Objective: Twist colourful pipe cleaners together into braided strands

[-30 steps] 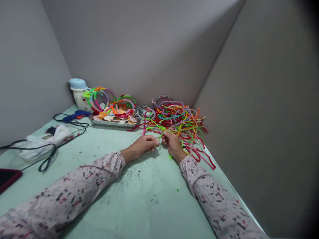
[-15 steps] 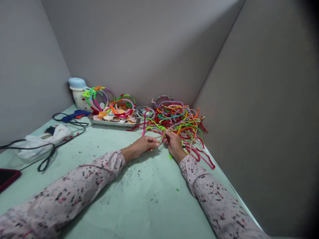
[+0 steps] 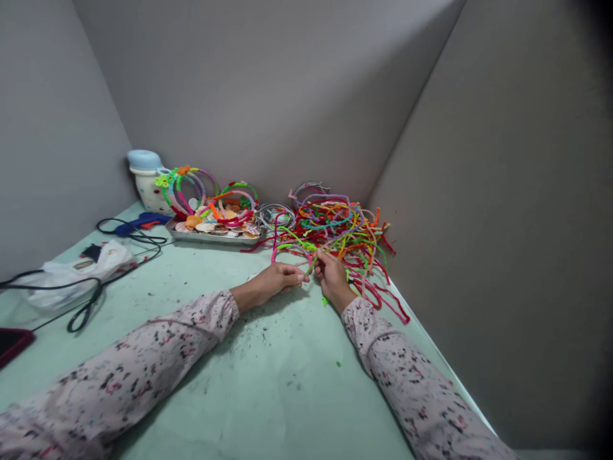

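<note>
My left hand (image 3: pixel 282 277) pinches the lower end of a thin green pipe cleaner (image 3: pixel 310 265) between thumb and fingertips. Close by on the right, my right hand (image 3: pixel 331 271) is closed on the same strand a little higher up. Just behind the fingers is a ring wrapped in pink and green pipe cleaner (image 3: pixel 274 254); whether the strand is fixed to it I cannot tell. A heap of loose, many-coloured pipe cleaners (image 3: pixel 335 220) lies beyond my right hand.
A metal tray (image 3: pixel 215 238) holds shells and several wrapped rings. Left of it stand a blue-lidded cup (image 3: pixel 149 185), blue-handled pliers or cutters (image 3: pixel 141 223), a plastic bag (image 3: pixel 71 281), black cable (image 3: pixel 85 313) and a red-edged phone (image 3: pixel 14 345). Walls enclose the table's back and right.
Both hands stay nearly in place, still gripping the green strand, which shows slightly more clearly between them. The whole view has shifted a little.
</note>
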